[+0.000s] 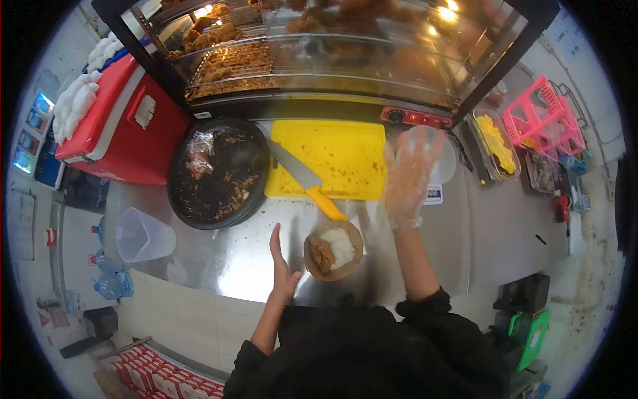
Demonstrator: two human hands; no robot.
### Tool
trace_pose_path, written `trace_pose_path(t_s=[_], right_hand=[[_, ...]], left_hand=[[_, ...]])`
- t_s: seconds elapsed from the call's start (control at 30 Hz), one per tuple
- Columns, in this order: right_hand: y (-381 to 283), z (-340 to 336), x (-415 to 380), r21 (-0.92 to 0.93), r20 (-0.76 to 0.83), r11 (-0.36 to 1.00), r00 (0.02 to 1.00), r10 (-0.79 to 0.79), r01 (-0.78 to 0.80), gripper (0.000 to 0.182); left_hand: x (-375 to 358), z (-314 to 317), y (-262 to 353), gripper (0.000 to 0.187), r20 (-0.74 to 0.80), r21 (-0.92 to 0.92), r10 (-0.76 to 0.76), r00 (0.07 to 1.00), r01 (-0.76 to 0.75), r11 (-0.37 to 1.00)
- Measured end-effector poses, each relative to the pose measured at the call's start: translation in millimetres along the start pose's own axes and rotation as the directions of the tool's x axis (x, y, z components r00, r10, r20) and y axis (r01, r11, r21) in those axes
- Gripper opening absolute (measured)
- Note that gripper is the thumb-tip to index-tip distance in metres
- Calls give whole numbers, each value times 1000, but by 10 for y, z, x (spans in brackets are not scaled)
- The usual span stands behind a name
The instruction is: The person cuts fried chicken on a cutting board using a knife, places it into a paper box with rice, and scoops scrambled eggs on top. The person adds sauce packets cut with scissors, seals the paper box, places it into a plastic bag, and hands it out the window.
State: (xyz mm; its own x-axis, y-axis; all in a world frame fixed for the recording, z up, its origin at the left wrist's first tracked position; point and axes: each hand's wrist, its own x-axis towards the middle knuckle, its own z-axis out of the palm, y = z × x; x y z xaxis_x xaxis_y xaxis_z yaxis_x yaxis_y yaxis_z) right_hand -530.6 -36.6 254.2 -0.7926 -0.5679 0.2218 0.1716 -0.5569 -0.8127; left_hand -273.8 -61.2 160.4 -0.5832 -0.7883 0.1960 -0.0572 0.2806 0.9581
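Note:
A brown paper bowl stands near the counter's front edge, with white rice on one side and brown pieces of food on the other. Just left of it is my left hand, bare, fingers stretched out and holding nothing. My right hand wears a clear plastic glove and is slightly blurred; its fingers are spread over the right end of the yellow cutting board and a kitchen scale. A round white dish on the scale is partly hidden by that hand. A yellow-handled knife lies across the crumb-strewn cutting board.
Left of the board sits a round black pan with crumbs and a plastic-wrapped piece. A clear plastic jug and a red cooler are farther left. Behind stands a heated display case of fried food; a pink basket is right.

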Motion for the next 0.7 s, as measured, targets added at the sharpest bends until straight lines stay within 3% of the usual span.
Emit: trace_pose_path(t_s=[0.03,0.07,0.1,0.17,0.23,0.27,0.33,0.4,0.47,0.5,0.53,0.57,0.6,0.63,0.67,0.7], right_hand=[[-22,207,139,95,-184,971,963,-197,217,74],[-50,410,216,142,-382,891,855,-351,430,72],[-89,640,258,157,-388,890,856,-342,427,72],[-154,1066,314,53,-592,868,716,-370,493,70],[-98,1209,234,57,-589,888,734,-339,456,68],[-28,1231,164,80,-528,906,789,-315,416,67],[167,1207,-6,116,-355,961,914,-197,252,65],[371,1154,-162,99,-151,995,988,-16,31,64],[576,1095,-314,33,51,974,973,224,-226,62],[650,1043,-384,-23,146,935,924,354,-354,61],[685,972,-455,-101,235,869,837,493,-484,61],[711,897,-506,-223,298,759,699,650,-611,58],[604,828,-590,-369,411,752,630,659,-546,54],[495,760,-675,-488,516,754,551,656,-440,50],[285,643,-710,-537,692,834,501,520,-125,46],[330,407,-558,-687,570,696,439,694,-209,45]], left_hand=[[-59,51,-101,104,-22,27,53,998,-53,998],[48,238,300,92,28,-120,86,996,-82,989],[203,388,544,88,226,-104,192,955,-173,980],[404,666,941,91,306,0,246,920,-259,966],[564,836,1013,96,-38,-200,201,979,-204,958],[695,799,997,96,-39,-201,199,979,-203,958],[925,637,930,96,4,-98,336,942,-334,937],[1062,484,813,87,-4,-177,235,972,-232,956],[1236,320,720,74,45,-212,153,987,-140,967],[1317,254,642,74,54,-217,156,986,-141,966],[1423,189,561,70,49,-260,62,997,-47,964],[1491,93,485,67,46,-283,20,999,-7,959],[1563,-5,444,65,43,-307,-21,999,33,951],[1571,-149,437,61,-95,-319,-150,984,113,941],[1570,-283,450,57,-228,-342,-272,935,184,921],[1570,-347,523,55,-324,-275,-212,922,123,954]])
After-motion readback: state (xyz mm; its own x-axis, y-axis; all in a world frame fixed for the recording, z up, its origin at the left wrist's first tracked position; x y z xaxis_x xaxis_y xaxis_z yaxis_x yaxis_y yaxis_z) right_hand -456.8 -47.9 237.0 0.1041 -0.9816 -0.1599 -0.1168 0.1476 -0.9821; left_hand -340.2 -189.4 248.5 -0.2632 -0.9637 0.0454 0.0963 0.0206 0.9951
